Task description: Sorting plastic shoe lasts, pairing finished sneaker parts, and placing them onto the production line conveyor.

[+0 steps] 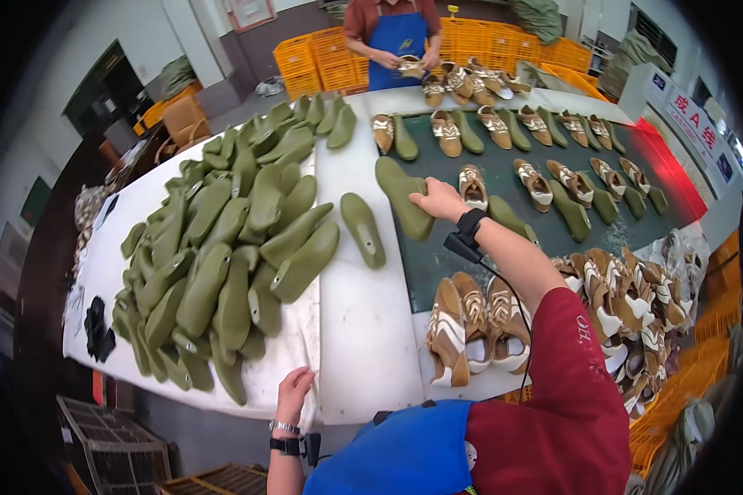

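My right hand (440, 200) is closed on the heel end of an olive-green shoe last (399, 186). That last is over the left edge of the dark green mat (429, 276), next to a brown and white sneaker (473, 186). Another last (363, 231) lies alone on the white strip to its left. By the near table edge, my left hand (293, 394) is loosely curled with nothing visible in it. A big heap of green lasts (215, 247) covers the white cloth beyond it. Rows of sneakers, most paired with lasts, stand on the mat.
Loose sneakers (448, 330) stand at the near right, beside a larger pile of sneakers (627, 289). Across the table a person in a blue apron (398, 41) handles a sneaker. Orange crates (330, 58) line the back. A wire rack (115, 441) stands below at the left.
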{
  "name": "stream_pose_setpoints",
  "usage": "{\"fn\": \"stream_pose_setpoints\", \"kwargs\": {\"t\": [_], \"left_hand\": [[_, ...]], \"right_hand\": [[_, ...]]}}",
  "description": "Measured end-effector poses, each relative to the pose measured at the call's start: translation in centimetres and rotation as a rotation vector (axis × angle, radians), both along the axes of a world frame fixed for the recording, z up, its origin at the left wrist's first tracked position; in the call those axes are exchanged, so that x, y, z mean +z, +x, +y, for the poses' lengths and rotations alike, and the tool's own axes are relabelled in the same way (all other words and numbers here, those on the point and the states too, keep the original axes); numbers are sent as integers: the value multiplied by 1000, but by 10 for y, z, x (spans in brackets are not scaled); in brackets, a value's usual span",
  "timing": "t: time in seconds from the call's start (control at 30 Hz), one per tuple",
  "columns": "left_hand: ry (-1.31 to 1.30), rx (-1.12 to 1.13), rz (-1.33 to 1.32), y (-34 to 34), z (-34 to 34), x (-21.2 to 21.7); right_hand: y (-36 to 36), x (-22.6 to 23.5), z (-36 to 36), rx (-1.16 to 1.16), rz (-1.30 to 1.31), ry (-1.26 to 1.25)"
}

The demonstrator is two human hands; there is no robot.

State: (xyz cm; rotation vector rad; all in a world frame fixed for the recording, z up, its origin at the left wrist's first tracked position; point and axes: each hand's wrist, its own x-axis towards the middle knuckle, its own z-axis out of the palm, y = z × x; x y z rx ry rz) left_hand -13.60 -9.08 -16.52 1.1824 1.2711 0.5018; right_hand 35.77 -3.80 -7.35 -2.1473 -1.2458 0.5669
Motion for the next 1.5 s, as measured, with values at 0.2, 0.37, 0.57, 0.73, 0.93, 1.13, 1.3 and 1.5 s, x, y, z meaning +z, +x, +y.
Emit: {"fn": "stream_pose_setpoints", "kwargs": {"t": [0.2, 0.37, 0.57, 0.73, 0.93, 1.13, 1.3, 1.5], "left_hand": [[77, -136, 69, 19, 32, -34], [169, -281, 29, 59, 41, -42], [377, -438, 181, 70, 40, -31], [494, -500, 329, 30, 33, -22], [495, -751, 346, 36, 16, -24], [552, -1127, 98, 166, 0, -50], [609, -1080, -71, 232, -34, -92], [1221, -710, -104, 218, -30, -36]], "right_hand": [[21, -105, -19, 71, -353, -601], [51, -114, -10, 301, -290, -734], [-47, -86, 69, 182, -327, -245], [-117, -70, 92, 439, -487, -269], [-65, 18, -42, 583, -406, -49], [-109, 80, -245, 461, -98, -318], [-198, 37, -361, 187, -104, -120], [-277, -6, -421, -202, -98, -55]]}}
